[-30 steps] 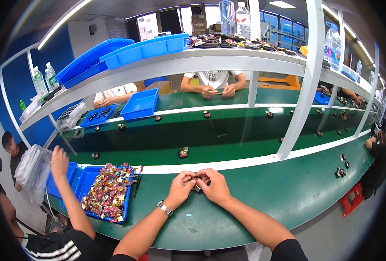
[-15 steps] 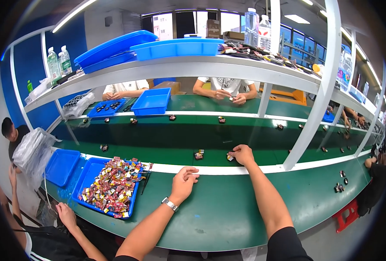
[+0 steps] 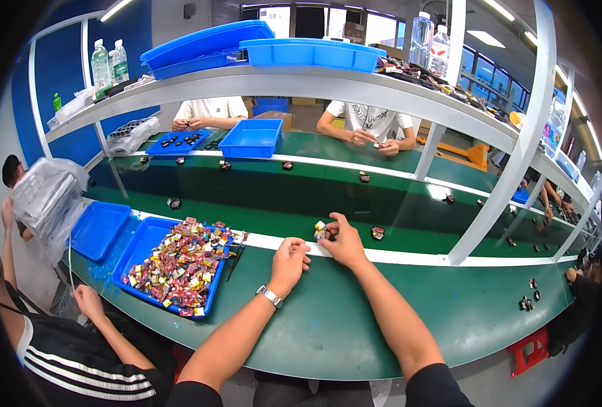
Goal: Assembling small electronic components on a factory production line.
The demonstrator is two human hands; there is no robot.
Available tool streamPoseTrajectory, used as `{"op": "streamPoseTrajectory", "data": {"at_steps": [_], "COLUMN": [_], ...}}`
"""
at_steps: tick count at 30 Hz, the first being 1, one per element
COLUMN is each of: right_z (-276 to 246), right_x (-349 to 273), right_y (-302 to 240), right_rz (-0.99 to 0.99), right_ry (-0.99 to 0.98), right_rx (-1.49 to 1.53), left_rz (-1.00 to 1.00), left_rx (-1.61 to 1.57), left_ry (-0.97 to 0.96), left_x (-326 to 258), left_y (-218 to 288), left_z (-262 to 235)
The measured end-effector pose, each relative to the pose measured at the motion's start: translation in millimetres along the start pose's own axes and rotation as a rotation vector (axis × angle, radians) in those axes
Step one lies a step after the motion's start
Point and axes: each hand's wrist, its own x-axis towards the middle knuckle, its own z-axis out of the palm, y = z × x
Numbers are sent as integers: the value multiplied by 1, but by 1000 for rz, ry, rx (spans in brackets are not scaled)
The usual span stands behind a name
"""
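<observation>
At the near edge of the green conveyor belt (image 3: 274, 205), my right hand (image 3: 345, 243) has its thumb and fingers closed around a small yellow-and-white electronic part (image 3: 320, 229). Another dark-and-red part (image 3: 377, 233) lies on the belt just right of that hand. My left hand (image 3: 290, 263), with a metal watch (image 3: 269, 296) at the wrist, is held just left of the right one, over the white belt edge. Its fingers are curled together, and what they hold, if anything, is hidden. Left of it a blue tray (image 3: 131, 271) holds a heap of small red, yellow and white parts (image 3: 179, 264).
Black tweezers-like tools (image 3: 236, 256) lie beside the tray. A second blue tray (image 3: 101, 230) stands farther left, near a person handling plastic bags (image 3: 50, 197). Overhead runs a shelf (image 3: 301, 83) with a white post (image 3: 501, 149) at right. Two people work across the belt.
My right hand has let go of the right-hand part and moved left to the yellow-and-white one. My left hand stays close by, curled. The view has shifted slightly.
</observation>
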Motion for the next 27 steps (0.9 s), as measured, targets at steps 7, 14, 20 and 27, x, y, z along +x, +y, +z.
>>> {"op": "streamPoseTrajectory", "data": {"at_steps": [7,14,20,27], "right_z": [-54,-52,-21,-22], "right_x": [-84,-84,-95,-93], "right_y": [-41,-32,-43,-37], "right_rz": [-250,-408,-229,-195], "right_ry": [-304,-88,179,127], "right_rx": [-169,-117,-213,-231], "left_rz": [-256,-290,-307,-266], "left_rx": [50,-132,-242,-276], "left_ry": [-655,-605,-524,-472], "left_x": [0,-2,-11,-12], "left_y": [16,18,15,15], "left_z": [-10,-4,4,6]}}
